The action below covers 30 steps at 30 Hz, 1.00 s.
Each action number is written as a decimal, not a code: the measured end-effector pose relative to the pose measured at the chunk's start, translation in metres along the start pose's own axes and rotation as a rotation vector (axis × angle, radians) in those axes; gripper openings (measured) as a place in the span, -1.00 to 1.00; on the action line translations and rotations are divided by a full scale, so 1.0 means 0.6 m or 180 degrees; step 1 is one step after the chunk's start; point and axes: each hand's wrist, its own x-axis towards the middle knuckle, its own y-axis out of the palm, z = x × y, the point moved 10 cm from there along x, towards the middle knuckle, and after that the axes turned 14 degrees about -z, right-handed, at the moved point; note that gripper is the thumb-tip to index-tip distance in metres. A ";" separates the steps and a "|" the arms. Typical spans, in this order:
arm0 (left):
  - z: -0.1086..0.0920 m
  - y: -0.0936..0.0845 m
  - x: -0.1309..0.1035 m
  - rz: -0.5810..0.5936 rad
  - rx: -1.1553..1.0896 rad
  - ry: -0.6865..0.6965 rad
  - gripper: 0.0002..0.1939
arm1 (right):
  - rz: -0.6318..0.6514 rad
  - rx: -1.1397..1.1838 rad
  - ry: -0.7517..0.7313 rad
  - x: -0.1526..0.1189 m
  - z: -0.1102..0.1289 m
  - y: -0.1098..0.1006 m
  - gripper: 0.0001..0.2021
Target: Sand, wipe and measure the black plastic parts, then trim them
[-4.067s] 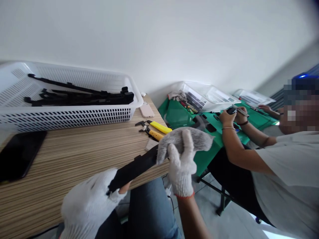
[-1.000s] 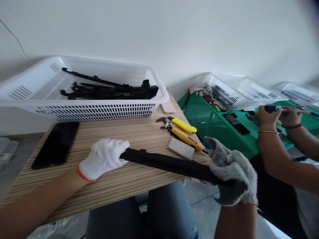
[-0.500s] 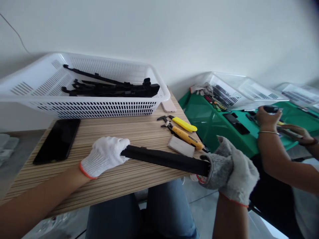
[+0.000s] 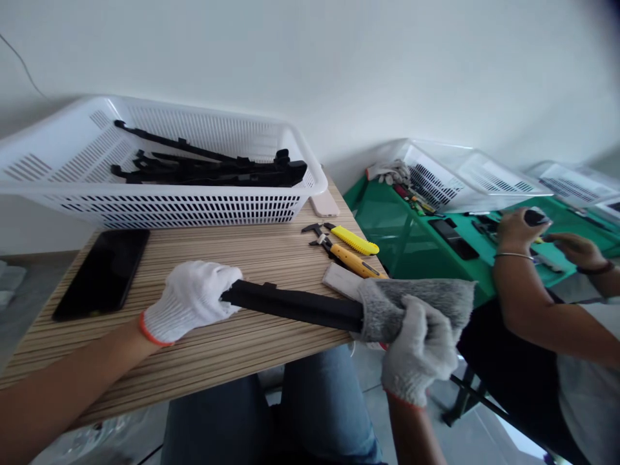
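Note:
A long black strip (image 4: pixel 295 305) is held level above the front part of the wooden table. My left hand (image 4: pixel 196 300), in a white knit glove with an orange cuff, is closed round its left end. Around the strip's right end sits a grey fuzzy cloth (image 4: pixel 382 310), which hides that end. My right hand (image 4: pixel 419 352), in a gloved grip, has its fingers bent against the cloth from the near side. Just behind the strip lies a pale block (image 4: pixel 341 279), partly covered by the cloth.
A white basket (image 4: pixel 194 208) with several black strips stands at the back of the table (image 4: pixel 194 374). A black phone (image 4: pixel 104 274), a yellow cutter (image 4: pixel 354 240), a yellow-handled tool (image 4: pixel 356 259) and a pink phone (image 4: pixel 324 202) lie around. A person's arms (image 4: pixel 533 290) work at the green table (image 4: pixel 392 226).
The cloth has moved left over the strip's right end and is stretched out flatter. My right hand has shifted left and changed its grip. The other person's hands have moved slightly.

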 end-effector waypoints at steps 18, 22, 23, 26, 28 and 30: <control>-0.039 0.067 -0.016 0.1829 -0.0579 -0.0029 -0.90 | 0.1764 0.0814 -0.1975 -0.221 0.306 0.089 -0.81; -0.041 0.067 -0.020 0.1854 -0.0557 -0.0017 -0.89 | 0.2541 0.0722 -0.2054 -0.212 0.282 0.111 -0.73; -0.043 0.065 -0.020 0.1816 -0.0577 0.0027 -0.90 | 0.2653 0.0702 -0.2130 -0.209 0.269 0.107 -0.70; -0.050 0.056 -0.017 0.1677 -0.0499 0.0187 -0.91 | 0.2799 0.0641 -0.2454 -0.193 0.220 0.083 -0.64; -0.050 0.053 -0.015 0.1646 -0.0366 0.0210 -0.92 | 0.2772 0.0581 -0.2717 -0.181 0.189 0.063 -0.63; -0.049 0.052 -0.012 0.1648 -0.0323 0.0176 -0.95 | 0.2783 0.0443 -0.2940 -0.172 0.167 0.052 -0.61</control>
